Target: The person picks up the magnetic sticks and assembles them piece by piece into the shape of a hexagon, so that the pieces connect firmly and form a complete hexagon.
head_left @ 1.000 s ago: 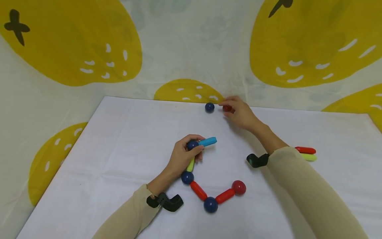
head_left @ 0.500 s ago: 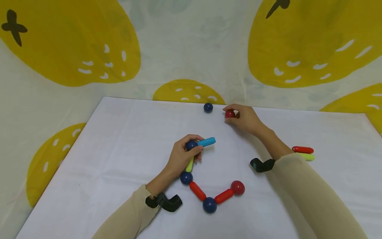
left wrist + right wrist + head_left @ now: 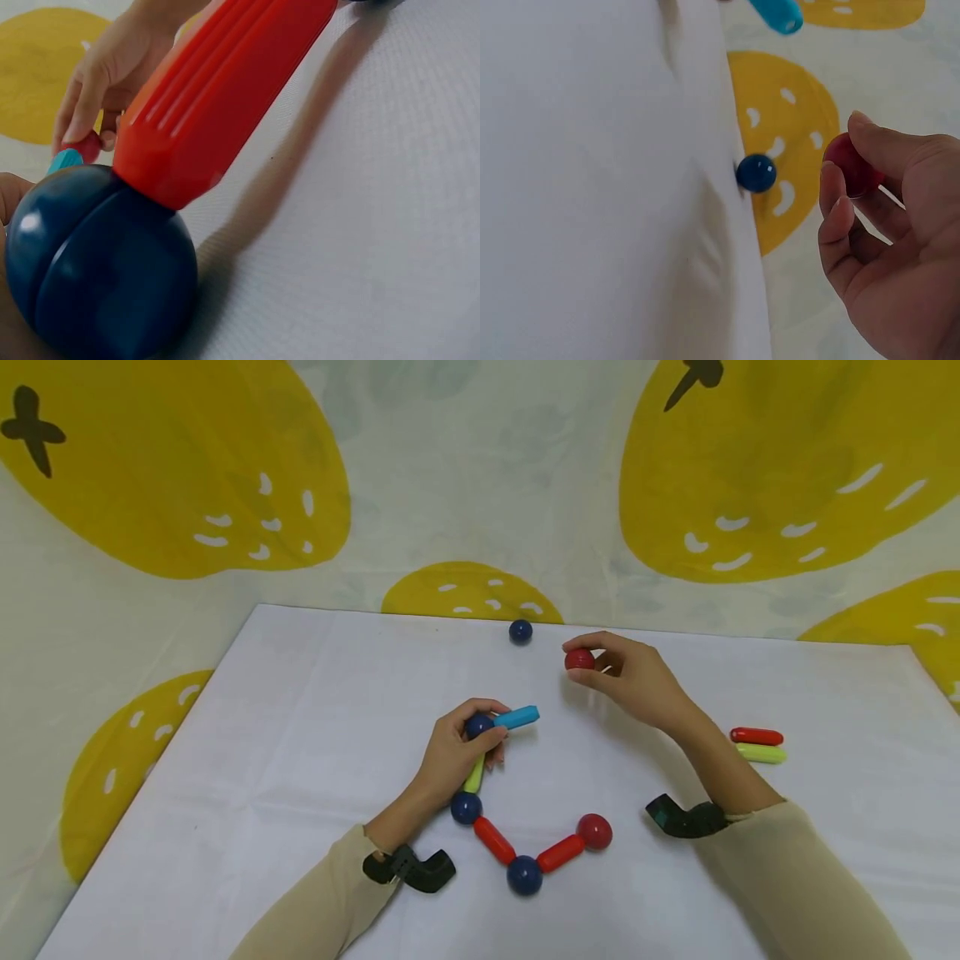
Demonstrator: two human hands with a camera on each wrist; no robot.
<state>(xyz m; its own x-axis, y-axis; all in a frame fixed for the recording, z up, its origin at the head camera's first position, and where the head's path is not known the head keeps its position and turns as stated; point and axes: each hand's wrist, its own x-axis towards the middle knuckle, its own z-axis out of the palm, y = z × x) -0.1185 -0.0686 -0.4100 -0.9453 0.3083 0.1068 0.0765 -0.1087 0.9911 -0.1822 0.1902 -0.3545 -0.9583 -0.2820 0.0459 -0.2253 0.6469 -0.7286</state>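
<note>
Head cam: my L hand point(image 3: 451, 746) grips a blue ball point(image 3: 478, 725), w/ a cyan rod point(image 3: 517, 717) sticking out right & a lime rod point(image 3: 474, 775) running down to a 2nd blue ball point(image 3: 467, 808); then red rod point(image 3: 494, 841), 3rd blue ball point(image 3: 524, 876), 2nd red rod point(image 3: 561, 853), end red ball point(image 3: 595, 832). My R hand point(image 3: 636, 679) pinches a loose red ball point(image 3: 579, 660) nr far edge of table point(image 3: 360, 677), a loose blue ball point(image 3: 521, 632) to its left. Loose red rod point(image 3: 757, 737) & loose lime rod point(image 3: 762, 753) lie side by side at right
</note>
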